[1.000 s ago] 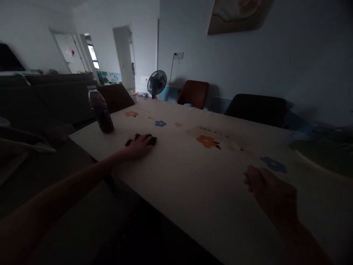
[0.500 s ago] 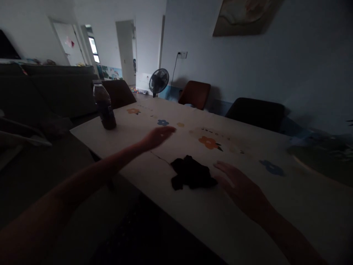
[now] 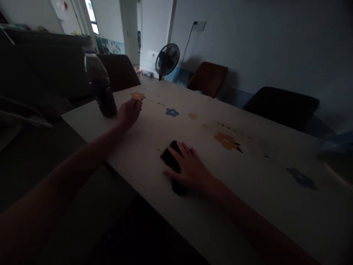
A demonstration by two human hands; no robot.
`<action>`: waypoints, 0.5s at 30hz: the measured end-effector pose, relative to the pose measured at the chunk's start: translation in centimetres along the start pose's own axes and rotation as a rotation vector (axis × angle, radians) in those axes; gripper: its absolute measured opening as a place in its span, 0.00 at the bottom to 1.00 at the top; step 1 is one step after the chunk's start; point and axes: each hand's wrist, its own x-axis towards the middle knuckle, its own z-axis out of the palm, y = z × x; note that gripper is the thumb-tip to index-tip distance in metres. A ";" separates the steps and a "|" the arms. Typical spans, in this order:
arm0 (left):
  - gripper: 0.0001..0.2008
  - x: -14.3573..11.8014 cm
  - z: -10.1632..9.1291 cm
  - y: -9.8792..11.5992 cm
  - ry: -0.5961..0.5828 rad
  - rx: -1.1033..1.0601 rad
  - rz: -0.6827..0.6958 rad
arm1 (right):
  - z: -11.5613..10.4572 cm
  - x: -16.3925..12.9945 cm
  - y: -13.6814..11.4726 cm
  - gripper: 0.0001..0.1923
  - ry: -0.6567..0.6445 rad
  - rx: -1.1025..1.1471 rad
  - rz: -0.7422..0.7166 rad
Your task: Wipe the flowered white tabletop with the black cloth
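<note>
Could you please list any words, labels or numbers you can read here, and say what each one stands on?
None can be read.
Dark lettering beside the orange flower on the pale flowered tablecloth: too small and blurred.
Dark plastic bottle by the left hand: no legible label.

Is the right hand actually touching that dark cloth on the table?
Touching. The head view shows the right hand lying flat on the dark cloth, palm and fingers covering most of it on the table.

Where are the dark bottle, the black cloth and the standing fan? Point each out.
dark bottle [image 3: 101, 88], head view, on its body.
black cloth [image 3: 168, 157], head view, on the part showing beside the fingers.
standing fan [image 3: 167, 59], head view, on its round cage.
</note>
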 end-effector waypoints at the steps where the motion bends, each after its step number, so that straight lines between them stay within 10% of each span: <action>1: 0.13 0.0 0.0 0.1 0.003 0.026 0.008 | -0.1 1.6 -0.7 0.45 0.002 0.000 -0.014; 8: 0.12 0.3 -0.3 -0.1 0.001 0.157 0.033 | 0.3 11.8 -6.3 0.41 0.075 0.059 -0.160; 15: 0.12 0.3 -0.6 -0.3 -0.041 0.182 -0.031 | 0.3 6.5 -7.2 0.31 0.105 0.004 -0.525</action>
